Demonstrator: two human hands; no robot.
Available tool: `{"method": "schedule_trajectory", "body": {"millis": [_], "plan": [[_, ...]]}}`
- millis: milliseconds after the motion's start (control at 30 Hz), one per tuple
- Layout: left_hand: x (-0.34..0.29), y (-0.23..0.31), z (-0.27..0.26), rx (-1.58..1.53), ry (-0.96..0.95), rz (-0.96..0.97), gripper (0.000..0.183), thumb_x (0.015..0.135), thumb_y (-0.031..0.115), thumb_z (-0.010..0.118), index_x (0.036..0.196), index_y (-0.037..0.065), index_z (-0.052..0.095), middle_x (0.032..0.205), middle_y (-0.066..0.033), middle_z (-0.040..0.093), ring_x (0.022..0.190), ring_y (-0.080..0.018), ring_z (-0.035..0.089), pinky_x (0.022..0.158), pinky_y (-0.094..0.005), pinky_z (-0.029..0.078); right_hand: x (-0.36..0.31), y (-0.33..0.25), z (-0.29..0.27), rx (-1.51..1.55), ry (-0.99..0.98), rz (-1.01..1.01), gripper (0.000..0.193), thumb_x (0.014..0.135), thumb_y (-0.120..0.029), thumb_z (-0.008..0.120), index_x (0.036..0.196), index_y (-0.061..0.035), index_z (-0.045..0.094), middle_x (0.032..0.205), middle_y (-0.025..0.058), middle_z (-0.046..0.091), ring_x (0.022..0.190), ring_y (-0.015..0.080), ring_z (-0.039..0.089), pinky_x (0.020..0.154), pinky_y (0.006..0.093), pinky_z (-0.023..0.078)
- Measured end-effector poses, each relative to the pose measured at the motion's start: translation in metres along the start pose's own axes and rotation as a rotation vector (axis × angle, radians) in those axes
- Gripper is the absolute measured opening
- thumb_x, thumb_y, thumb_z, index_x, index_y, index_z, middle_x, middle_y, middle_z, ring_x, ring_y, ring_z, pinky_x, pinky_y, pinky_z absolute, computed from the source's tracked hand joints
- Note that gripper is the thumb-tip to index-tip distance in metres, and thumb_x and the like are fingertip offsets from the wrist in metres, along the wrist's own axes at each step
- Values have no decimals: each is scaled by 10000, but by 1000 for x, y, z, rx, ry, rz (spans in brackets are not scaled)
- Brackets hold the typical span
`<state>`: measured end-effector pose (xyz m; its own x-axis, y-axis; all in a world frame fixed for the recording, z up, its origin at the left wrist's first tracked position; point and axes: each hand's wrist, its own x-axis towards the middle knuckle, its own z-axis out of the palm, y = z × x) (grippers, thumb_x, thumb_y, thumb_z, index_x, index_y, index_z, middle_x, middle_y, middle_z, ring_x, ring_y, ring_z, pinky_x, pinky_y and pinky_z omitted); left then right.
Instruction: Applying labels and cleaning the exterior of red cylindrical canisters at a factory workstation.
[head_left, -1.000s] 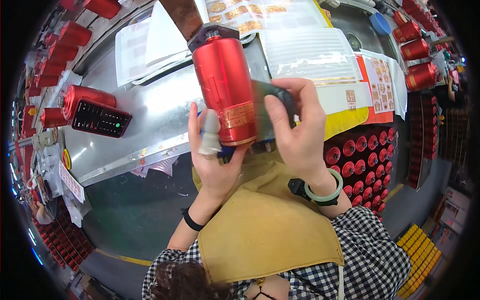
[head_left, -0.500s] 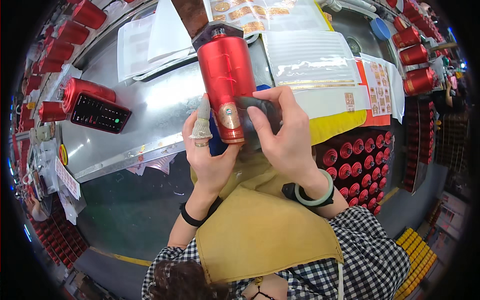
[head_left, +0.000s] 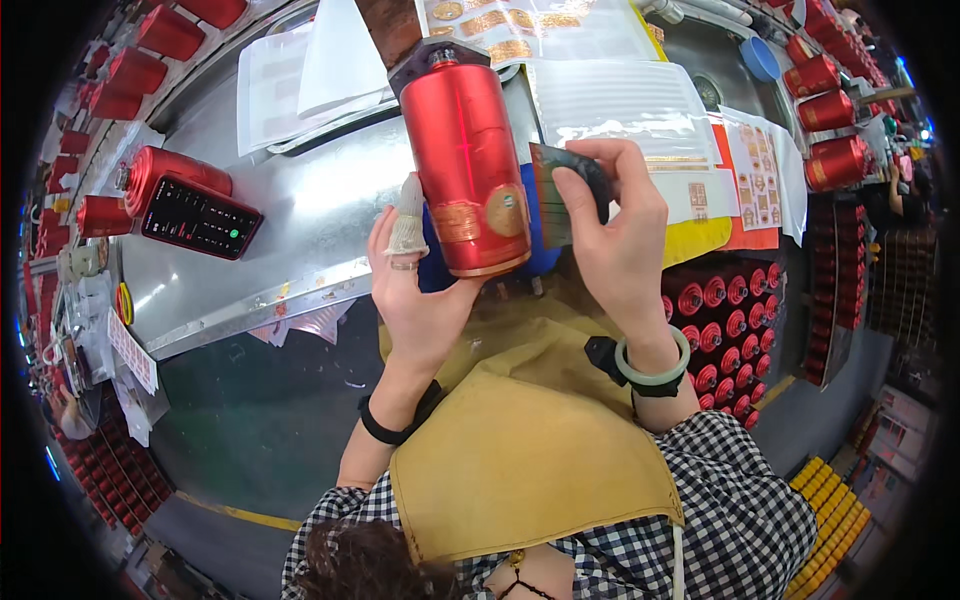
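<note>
A worker in a checked shirt and mustard apron (head_left: 530, 460) holds a tall red bottle (head_left: 465, 160) above the near edge of a metal desk (head_left: 290, 240), its dark cap pointing away from the body and its gold-labelled base toward it. The left hand (head_left: 415, 295) cups the bottle's base from below, fingers (head_left: 408, 215) closed along its left side, one fingertip wrapped in a white cot. To the bottle's right, the right hand (head_left: 620, 235) grips a dark, flat rectangular piece (head_left: 560, 180), fingers curled tight around it, its edge just beside the bottle's wall; whether the two touch cannot be told. A blue object (head_left: 540, 255) shows behind the bottle's base. Left of the bottle, a red case with a black panel (head_left: 190, 205) lies on the desk. Beyond the bottle, white sheets (head_left: 300, 70) and printed label sheets (head_left: 540, 25) are spread out. Right of the bottle, past the desk's edge, rows of red bottles (head_left: 725, 320) stand packed with their caps up.
</note>
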<state>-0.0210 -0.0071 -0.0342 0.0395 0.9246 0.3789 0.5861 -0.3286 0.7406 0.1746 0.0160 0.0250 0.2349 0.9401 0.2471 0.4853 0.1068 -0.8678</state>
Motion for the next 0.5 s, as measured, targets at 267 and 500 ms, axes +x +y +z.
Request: {"method": "schedule_trajectory", "body": {"millis": [267, 500], "plan": [[8, 9, -4, -265, -133, -169, 1107, 700, 88, 967, 1605, -56, 345, 1560, -192, 527, 1399, -259, 538, 1165, -389, 436, -4, 9, -11, 552, -156, 252, 338, 1021, -108, 696, 1301, -34, 524, 987, 7, 584, 910, 62, 533, 831, 236, 484], [16, -4, -26, -1013, -194, -312, 872, 905, -17, 760, 1625, -66, 271, 1676, -230, 340, 1541, -312, 374, 1258, -430, 322, -17, 13, -1, -105, -355, -225, 961, 729, -244, 962, 1508, -26, 443, 1208, 134, 567, 1034, 247, 610, 877, 351, 537]]}}
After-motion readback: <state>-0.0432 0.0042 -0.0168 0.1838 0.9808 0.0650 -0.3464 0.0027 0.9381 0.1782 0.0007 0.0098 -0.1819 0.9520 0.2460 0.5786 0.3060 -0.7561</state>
